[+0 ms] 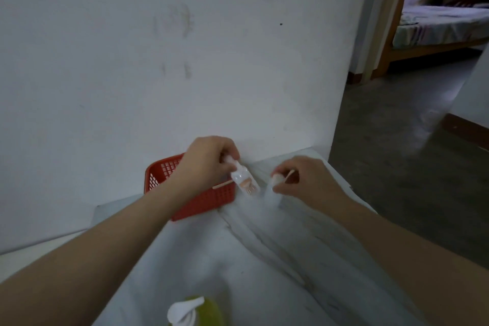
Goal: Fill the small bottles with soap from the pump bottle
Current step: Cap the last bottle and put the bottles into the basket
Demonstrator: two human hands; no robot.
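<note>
I see one small clear bottle [244,180], tilted, neck toward upper left; green pump bottle [197,309], white pump head, nearest me.

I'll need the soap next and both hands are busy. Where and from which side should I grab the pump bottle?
Probably take the pump bottle round its green body, just below the white pump head, coming from the near side. It seems to stand upright closest to you, and the head must stay free to press.

One small clear plastic bottle [244,180], pinched in the left hand [206,164] fingers. One small white cap [277,178] at the right hand [309,180] fingertips. Two thin tan sticks [289,173]: one between the right fingers, the other stick [222,184] just under the left. One red mesh plastic basket [185,201]. One yellow-green pump bottle [206,309].
</note>
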